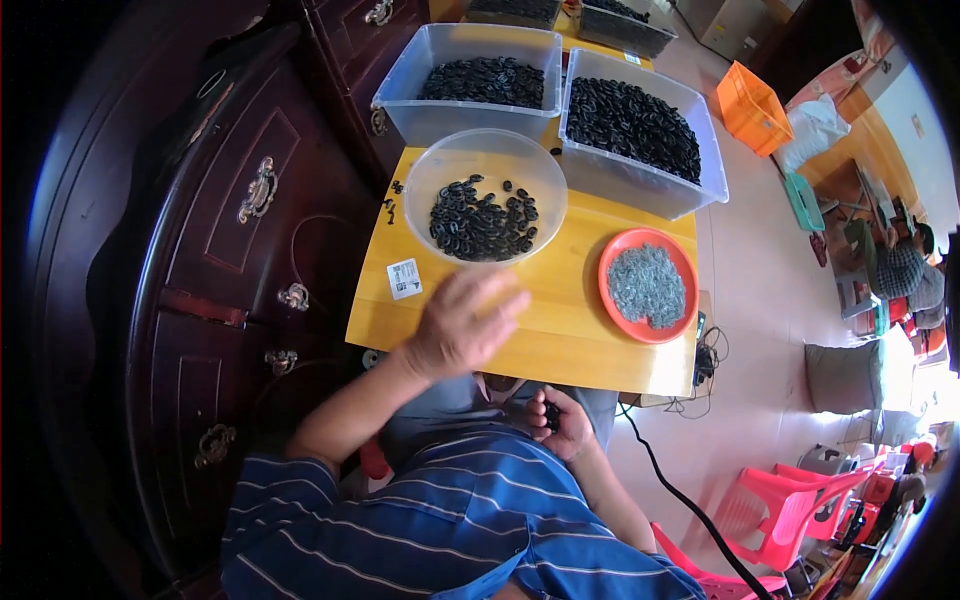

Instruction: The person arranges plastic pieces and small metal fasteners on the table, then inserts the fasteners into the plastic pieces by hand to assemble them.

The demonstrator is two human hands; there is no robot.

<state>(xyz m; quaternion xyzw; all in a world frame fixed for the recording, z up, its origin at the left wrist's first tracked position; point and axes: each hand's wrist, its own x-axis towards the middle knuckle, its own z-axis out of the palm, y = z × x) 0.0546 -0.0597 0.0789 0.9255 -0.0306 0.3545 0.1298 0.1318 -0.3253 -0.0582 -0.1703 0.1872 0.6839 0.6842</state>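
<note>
My left hand (465, 322) is over the near part of the yellow table, just in front of a round clear bowl (420, 165). Its fingers are spread and nothing shows in them. Small black oval ring-like pieces (480, 220) lie loose in the bowl. Below the table's front edge, by my lap, my right hand (562, 425) is closed around a black piece (551, 414), partly hidden by the fingers. At the table's right side sits an orange-red dish (604, 268) of small clear pieces (645, 285).
Two clear plastic bins (420, 115) (640, 180) heaped with black pieces stand behind the bowl. A white label (404, 279) and a few tiny black bits (391, 210) lie on the table (600, 365). Dark wooden drawers (240, 210) rise at left; a black cable (680, 495) hangs at right.
</note>
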